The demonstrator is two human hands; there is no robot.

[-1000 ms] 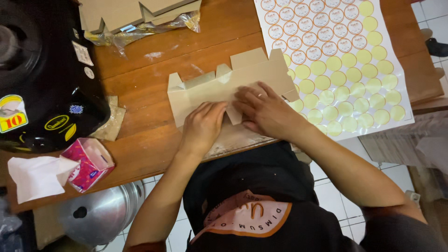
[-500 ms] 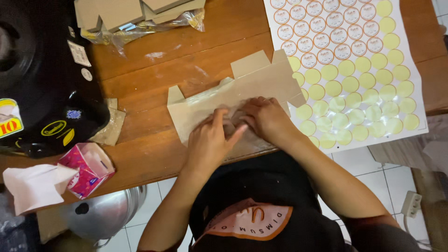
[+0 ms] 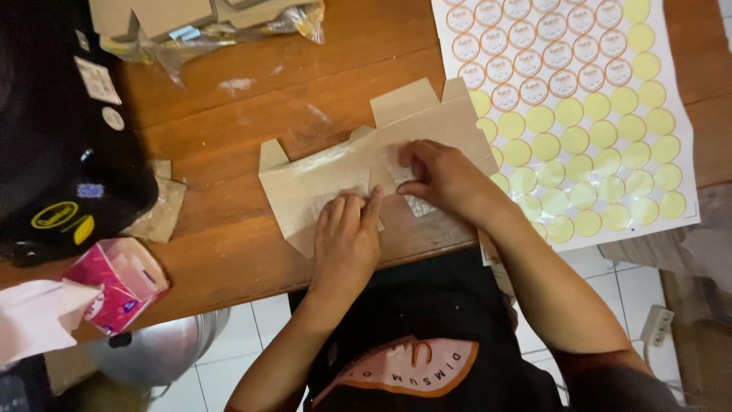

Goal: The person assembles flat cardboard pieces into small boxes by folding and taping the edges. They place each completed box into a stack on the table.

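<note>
A flat brown cardboard box (image 3: 366, 164), not folded up yet, lies in the middle of the frame on the worktop (image 3: 252, 259). It has small flaps along its top edge. The left hand (image 3: 347, 240) and the right hand (image 3: 446, 179) press on it.

A big white sheet of round stickers (image 3: 579, 107) lies at the upper right. The top rows are white circles with orange rings. The lower rows are plain yellow circles.

More flat brown boxes in a clear plastic bag (image 3: 206, 23) sit at the top left.

A pink tissue box (image 3: 118, 286) stands at the lower left.

A black thing at the left carries small stickers (image 3: 57, 217), yellow, white and blue.
</note>
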